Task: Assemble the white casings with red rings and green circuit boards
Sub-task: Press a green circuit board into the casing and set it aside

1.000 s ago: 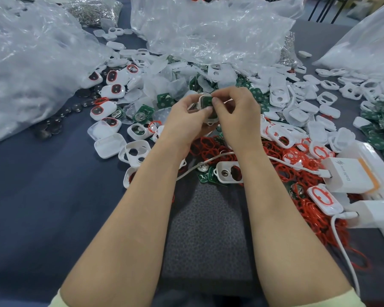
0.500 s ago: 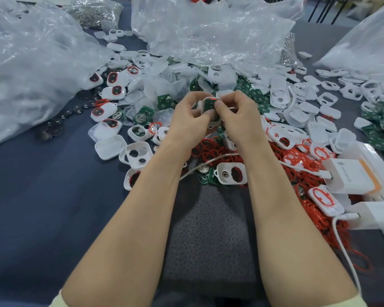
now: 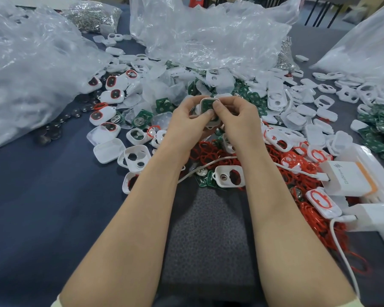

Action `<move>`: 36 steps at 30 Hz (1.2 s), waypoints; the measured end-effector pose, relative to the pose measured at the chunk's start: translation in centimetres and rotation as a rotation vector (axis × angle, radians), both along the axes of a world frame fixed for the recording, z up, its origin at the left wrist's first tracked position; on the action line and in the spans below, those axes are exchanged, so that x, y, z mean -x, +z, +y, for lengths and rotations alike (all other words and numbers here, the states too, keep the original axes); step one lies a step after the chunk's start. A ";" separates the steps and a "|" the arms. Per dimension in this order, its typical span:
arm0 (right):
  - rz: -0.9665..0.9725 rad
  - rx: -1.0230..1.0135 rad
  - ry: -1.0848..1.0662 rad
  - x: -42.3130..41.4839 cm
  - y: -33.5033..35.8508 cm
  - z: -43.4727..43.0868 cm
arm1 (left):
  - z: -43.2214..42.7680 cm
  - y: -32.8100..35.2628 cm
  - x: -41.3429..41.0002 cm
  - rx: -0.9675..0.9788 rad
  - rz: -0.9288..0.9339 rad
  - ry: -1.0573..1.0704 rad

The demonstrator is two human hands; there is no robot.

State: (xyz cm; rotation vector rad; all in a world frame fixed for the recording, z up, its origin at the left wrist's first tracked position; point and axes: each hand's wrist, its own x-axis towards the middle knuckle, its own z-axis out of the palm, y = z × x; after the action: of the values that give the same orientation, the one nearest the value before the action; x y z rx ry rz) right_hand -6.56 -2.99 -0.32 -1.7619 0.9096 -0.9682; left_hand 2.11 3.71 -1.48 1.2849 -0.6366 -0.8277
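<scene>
I hold one white casing (image 3: pixel 211 124) up in both hands, above the heap in the middle of the table (image 3: pixel 42 207). My left hand (image 3: pixel 186 120) pinches its left edge, thumb on the front and fingers curled behind. My right hand (image 3: pixel 237 118) grips the right edge the same way, its thumb lying across the face. A green board (image 3: pixel 207 105) sits in the casing, facing me, and both thumb tips touch it. Whether a red ring is in this casing I cannot tell, as my thumbs cover much of it.

Just below my wrists lies a pile of red rings (image 3: pixel 205 151), spreading away to the right. A white cable (image 3: pixel 208 163) runs over that pile, under my right forearm, to a charger (image 3: pixel 348 180) at the right edge. By my right forearm a shell (image 3: pixel 229 176) lies on loose green parts. More shells lie scattered left and right, with loose boards (image 3: pixel 140 120) among them and a green heap (image 3: pixel 377 127) far right. Dark coin cells (image 3: pixel 51 131) lie by the left bag (image 3: pixel 31 63), and a second bag (image 3: pixel 208 34) sits behind the heap
</scene>
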 end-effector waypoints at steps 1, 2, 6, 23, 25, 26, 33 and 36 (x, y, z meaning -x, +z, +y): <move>-0.005 -0.007 0.003 0.0 0.0 0.0 | 0.0 0.0 0.0 0.000 0.002 -0.001; -0.011 -0.012 0.005 0.0 0.0 0.0 | 0.0 0.1 0.0 0.000 0.006 -0.003; -0.036 -0.028 0.020 0.2 -0.1 -0.2 | 0.0 0.2 0.0 -0.007 0.037 -0.020; -0.056 -0.056 0.010 -0.1 -0.4 -0.3 | -0.1 0.2 0.1 -0.026 0.055 -0.029; -0.063 -0.100 0.007 0.0 -0.4 -0.4 | 0.0 0.4 0.1 -0.032 0.098 -0.038; -0.064 -0.118 0.007 0.1 -0.3 -0.5 | 0.0 0.5 0.1 -0.035 0.129 -0.039; -0.074 -0.164 0.035 0.5 -0.3 -0.6 | 0.1 1.1 -0.1 -0.031 0.315 -0.050; -0.060 -0.147 0.041 0.4 -0.3 -0.6 | 0.1 1.1 -0.1 -0.040 0.322 -0.047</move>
State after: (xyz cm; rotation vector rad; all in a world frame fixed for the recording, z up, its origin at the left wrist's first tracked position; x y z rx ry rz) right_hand -7.01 -3.59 -0.57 -1.6131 0.8804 -0.8999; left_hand 2.20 3.78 -0.38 1.1432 -0.3949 -1.0642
